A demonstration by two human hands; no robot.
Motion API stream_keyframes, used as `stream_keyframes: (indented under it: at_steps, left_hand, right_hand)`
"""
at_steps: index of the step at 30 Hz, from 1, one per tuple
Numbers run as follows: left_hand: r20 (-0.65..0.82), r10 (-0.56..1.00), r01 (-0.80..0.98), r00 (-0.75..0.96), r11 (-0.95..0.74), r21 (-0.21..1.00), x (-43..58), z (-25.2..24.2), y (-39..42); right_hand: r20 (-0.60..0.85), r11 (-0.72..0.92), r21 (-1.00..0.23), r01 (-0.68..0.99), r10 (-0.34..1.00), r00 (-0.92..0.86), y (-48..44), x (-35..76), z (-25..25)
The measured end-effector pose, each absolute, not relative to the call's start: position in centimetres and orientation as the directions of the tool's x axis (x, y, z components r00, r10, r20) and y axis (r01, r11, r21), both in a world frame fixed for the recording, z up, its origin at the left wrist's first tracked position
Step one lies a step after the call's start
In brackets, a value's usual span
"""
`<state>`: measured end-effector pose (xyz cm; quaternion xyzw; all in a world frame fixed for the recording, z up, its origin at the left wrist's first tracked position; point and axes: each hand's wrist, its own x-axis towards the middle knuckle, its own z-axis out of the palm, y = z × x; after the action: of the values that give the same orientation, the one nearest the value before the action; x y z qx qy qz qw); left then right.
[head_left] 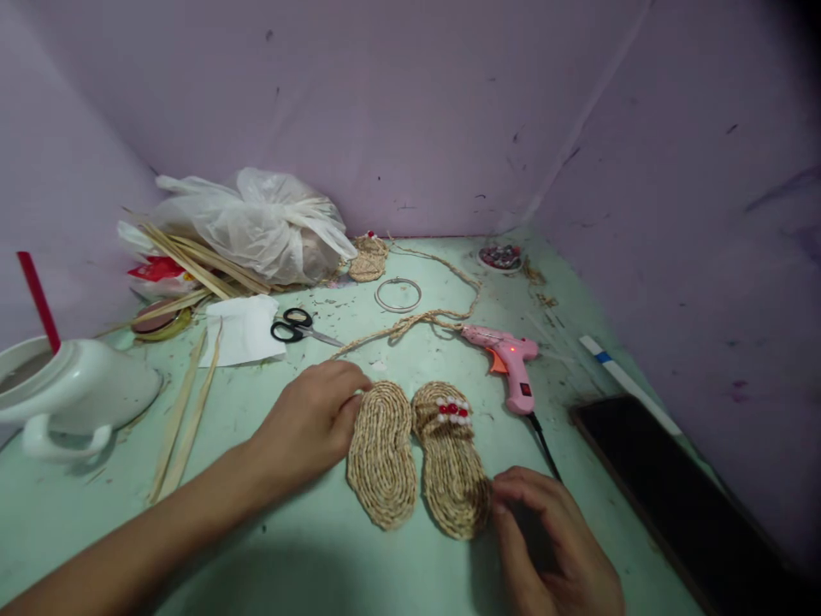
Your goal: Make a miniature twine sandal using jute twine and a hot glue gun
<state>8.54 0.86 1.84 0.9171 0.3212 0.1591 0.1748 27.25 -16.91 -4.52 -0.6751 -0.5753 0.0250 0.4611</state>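
Left hand [311, 415] at plain sole [383, 462], right hand [561, 539] at beaded slipper [452, 470], fingers curled, grip of either unclear; best to match outlines flat, ends level.

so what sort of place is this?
Probably a small craft corner, home or workshop, can't tell which: a pink glue gun, scissors, and a coiled-fibre sole beside a beaded slipper on a green tabletop.

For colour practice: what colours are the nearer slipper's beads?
The beads are red and white, clearest in the head view.
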Motion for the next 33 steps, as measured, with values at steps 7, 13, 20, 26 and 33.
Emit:
stream_keyframes:
  at_steps: [7,13,20,26,33]
  left_hand:
    - [-0.134,0.521,0.523,0.843,-0.736,0.43,12.5,2.3,4.7]
    - [-0.257,0.353,0.434,0.899,-0.794,0.426,13.7,2.3,5.3]
    - [-0.331,0.324,0.45,0.887,-0.77,0.452,13.5,2.2,6.0]
    - [-0.458,0.314,0.544,0.832,-0.625,0.56,9.7,5.3,6.8]
    - [-0.587,0.642,0.652,0.492,0.174,0.738,3.0,6.9,4.1]
  right_hand:
    - [0.459,0.094,-0.69,0.718,0.823,0.333,-16.6,26.8,-4.4]
    - [0.454,0.098,-0.703,0.705,0.825,0.338,-16.7,26.8,-4.7]
    - [0.42,0.055,-0.719,0.693,0.828,0.371,-16.7,26.6,-4.5]
    - [0.447,0.076,-0.695,0.715,0.825,0.347,-16.7,26.8,-4.3]
    - [0.453,0.099,-0.705,0.703,0.825,0.338,-16.6,26.6,-4.1]
